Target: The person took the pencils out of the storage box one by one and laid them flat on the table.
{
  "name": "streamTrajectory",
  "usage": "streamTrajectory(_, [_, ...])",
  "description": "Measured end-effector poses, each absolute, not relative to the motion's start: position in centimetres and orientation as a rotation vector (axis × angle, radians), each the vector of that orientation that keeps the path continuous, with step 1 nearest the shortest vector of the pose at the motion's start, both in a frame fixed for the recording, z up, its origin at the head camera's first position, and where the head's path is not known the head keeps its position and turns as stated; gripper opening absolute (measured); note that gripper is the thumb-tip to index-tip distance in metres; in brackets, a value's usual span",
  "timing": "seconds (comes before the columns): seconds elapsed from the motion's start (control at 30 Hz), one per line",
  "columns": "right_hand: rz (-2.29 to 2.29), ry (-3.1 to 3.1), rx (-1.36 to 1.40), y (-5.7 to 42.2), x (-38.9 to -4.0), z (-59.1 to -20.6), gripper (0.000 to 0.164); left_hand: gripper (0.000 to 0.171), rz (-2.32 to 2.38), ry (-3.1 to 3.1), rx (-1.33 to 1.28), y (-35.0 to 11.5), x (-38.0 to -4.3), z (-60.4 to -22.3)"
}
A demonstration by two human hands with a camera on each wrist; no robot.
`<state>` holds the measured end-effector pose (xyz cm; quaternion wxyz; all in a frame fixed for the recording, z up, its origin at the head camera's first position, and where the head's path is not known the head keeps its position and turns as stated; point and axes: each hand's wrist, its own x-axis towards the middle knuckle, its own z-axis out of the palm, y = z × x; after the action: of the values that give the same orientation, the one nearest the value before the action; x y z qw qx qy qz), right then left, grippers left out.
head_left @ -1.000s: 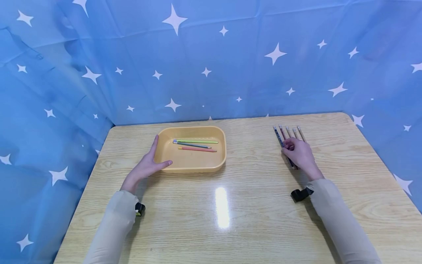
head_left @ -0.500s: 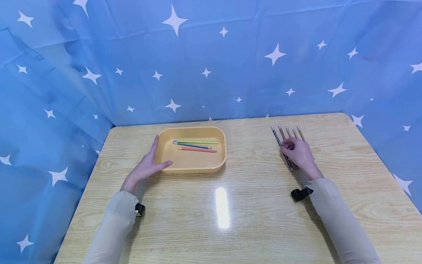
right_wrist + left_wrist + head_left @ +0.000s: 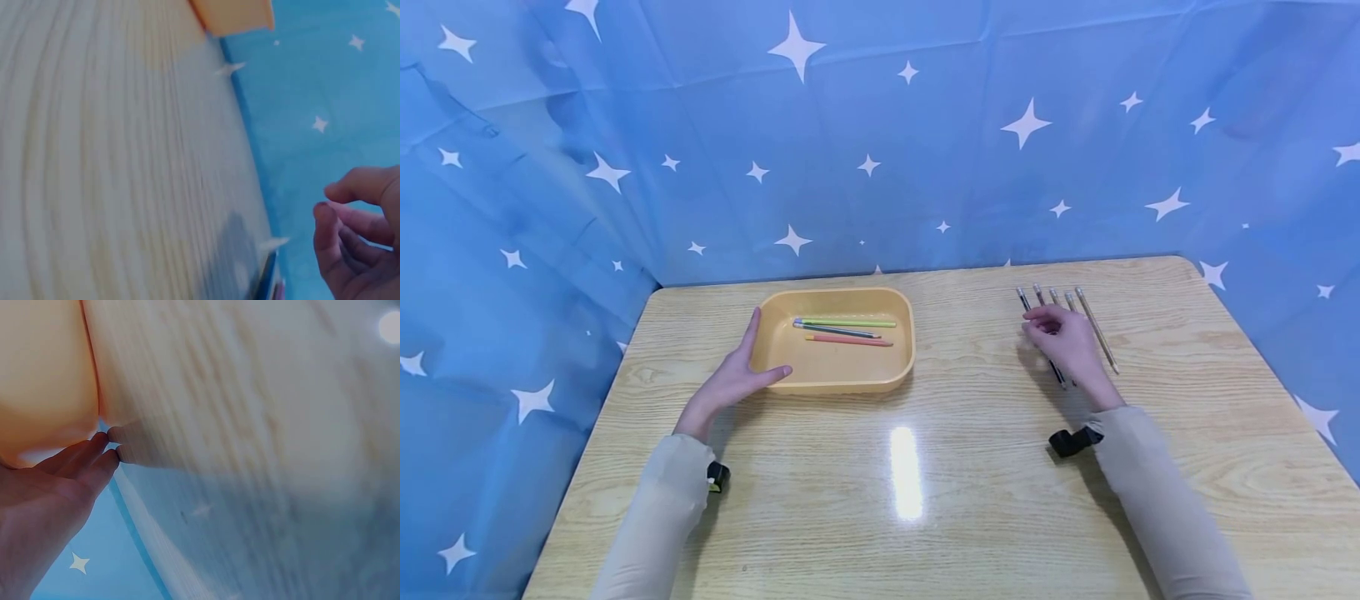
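Observation:
My left hand (image 3: pixel 736 375) rests at the left end of a yellow-orange plastic tray (image 3: pixel 838 371), thumb across the front rim. In the left wrist view its extended fingers lie against the tray's outer wall. Three pencils lie in the tray: light green (image 3: pixel 853 322), dark (image 3: pixel 838 331) and red (image 3: pixel 850 340). My right hand (image 3: pixel 1067 340) hovers over a row of several pencils, hiding their middles. The row includes a dark pencil (image 3: pixel 1057 375) at the left and a gold pencil (image 3: pixel 1097 331) at the right. In the right wrist view, the right hand's (image 3: pixel 359 231) fingers curl loosely around nothing.
A wooden table (image 3: pixel 820 483) carries everything, with a bright light reflection near its middle. Behind and to the left hangs a blue cloth (image 3: pixel 910 200) with white stars. A dark wrist camera (image 3: pixel 1075 440) sits below my right hand.
The leftmost dark pencil has shifted slightly left, away from the row. My right hand has then moved left off the pencils, uncovering the gold one. The left hand and tray stay put.

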<state>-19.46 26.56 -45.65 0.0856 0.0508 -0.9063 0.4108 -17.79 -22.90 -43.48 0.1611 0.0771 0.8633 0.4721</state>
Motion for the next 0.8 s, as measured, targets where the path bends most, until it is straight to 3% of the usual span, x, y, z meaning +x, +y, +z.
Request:
streamTrajectory(0.37, [1.447,-2.633,0.248,22.6,-19.8,-45.8,0.022,0.111,1.339,2.497,0.228,-23.8,-18.5,-45.6])
streamTrajectory(0.67, [1.625,-2.6,0.334,18.2,-19.1,-42.5,0.024,0.106,1.359,2.445,0.205,-22.5,-17.3,-42.2])
streamTrajectory(0.8, [1.67,-2.567,0.385,16.9,-19.9,-42.7,0.024,0.107,1.358,2.445,0.202,-22.6,-17.4,-42.4])
